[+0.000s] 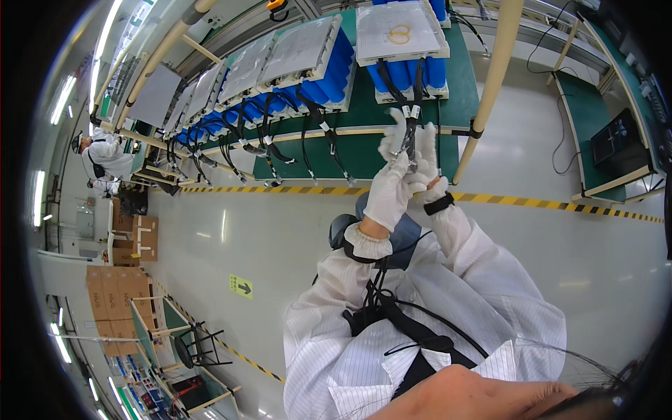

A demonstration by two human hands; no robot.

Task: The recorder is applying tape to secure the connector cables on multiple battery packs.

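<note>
In front of me, my left hand [390,183] and my right hand [424,162], both in white gloves, come together at the ends of a bundle of black cables [414,112]. The fingers of both hands close round the cable ends; what sits between the palms is partly hidden. White tags wrap the cables just above the gloves. The cables hang from a battery pack [439,71] of blue cylindrical cells with a white top plate [378,31]. Two yellow rings [399,33] lie on that plate.
More blue-celled battery packs [301,59] line the green bench [462,77] to the left, their cables hanging over its front rail. A cream post [493,77] rises right of my hands. A shelf with a black box [619,140] stands further right. Cartons [115,297] are stacked lower left.
</note>
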